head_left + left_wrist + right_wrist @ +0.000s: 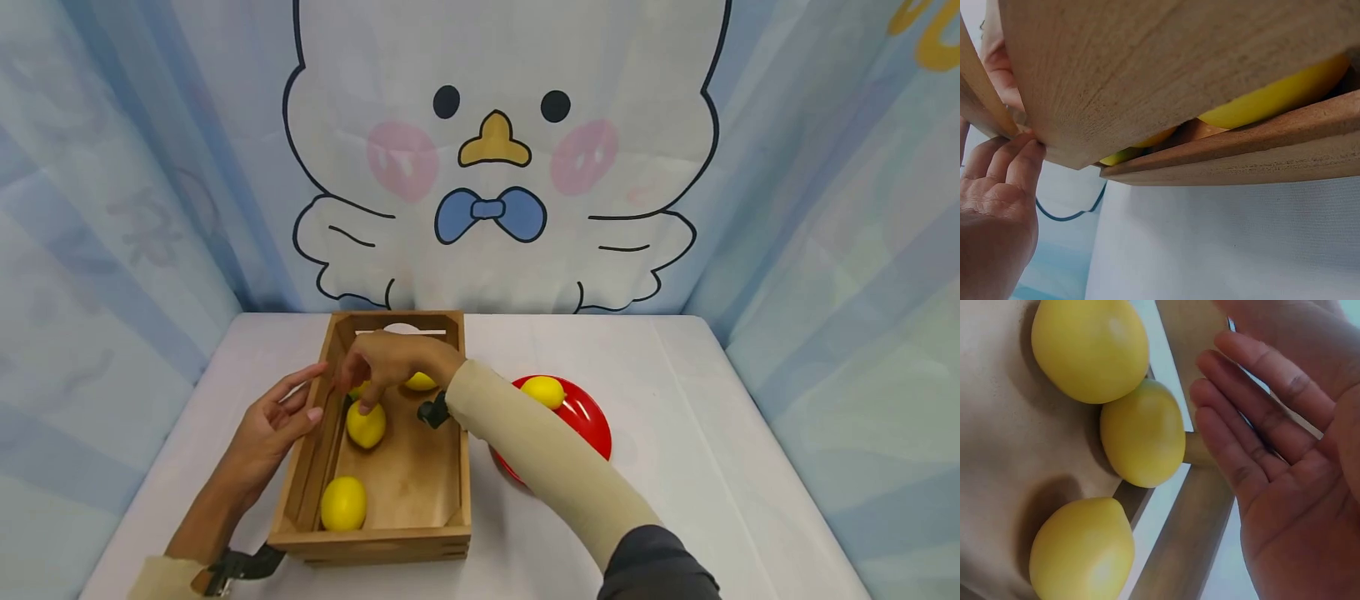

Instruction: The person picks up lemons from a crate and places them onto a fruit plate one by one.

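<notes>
My right hand [390,358] reaches into a wooden crate [375,546], over its far half. In the right wrist view its fingers [1254,406] are nearly straight, hold nothing and stand apart from the lemons. Just beneath it in the head view lies a yellow lemon [366,427], with another lemon [420,382] beside the wrist and one more partly hidden by the fingers. A further lemon [343,503] sits in the near left corner. My left hand [272,421] rests against the crate's left wall, fingertips touching its top edge, thumb spread.
Right of the crate, a red plate [592,421] bears one lemon [543,392], and my right forearm crosses over the plate. A white cloth [675,450] covers the table. Printed curtains [825,292] stand at the back and both sides.
</notes>
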Available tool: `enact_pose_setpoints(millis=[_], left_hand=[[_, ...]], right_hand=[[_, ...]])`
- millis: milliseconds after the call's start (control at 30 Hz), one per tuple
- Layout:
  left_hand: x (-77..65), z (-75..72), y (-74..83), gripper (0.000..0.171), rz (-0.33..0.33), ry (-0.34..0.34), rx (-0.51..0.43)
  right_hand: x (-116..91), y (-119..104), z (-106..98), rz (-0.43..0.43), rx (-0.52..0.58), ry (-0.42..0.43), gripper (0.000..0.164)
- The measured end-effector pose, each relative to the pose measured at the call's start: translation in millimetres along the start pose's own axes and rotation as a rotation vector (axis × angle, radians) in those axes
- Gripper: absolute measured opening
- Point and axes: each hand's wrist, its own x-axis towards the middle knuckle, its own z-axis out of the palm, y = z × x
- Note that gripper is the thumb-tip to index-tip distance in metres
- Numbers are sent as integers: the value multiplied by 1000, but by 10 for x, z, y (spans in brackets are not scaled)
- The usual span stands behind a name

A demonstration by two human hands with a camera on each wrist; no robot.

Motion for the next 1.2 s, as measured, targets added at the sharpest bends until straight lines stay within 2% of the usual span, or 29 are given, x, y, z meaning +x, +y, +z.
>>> enact_pose_setpoints(millis=[333, 700, 1033, 1200], left_hand=[[-4, -7, 32, 61, -4, 4, 20], [5, -1, 19, 61, -6, 8, 28], [32, -3, 22, 61, -28, 16, 33], [15, 3, 21, 61, -37, 21, 34]], right_hand=[[69, -9, 43, 43, -103, -39, 38], [90, 38, 112, 34, -108, -76, 42], [57, 74, 114, 69, -122, -73, 30], [47, 85, 135, 43, -141, -72, 26]])
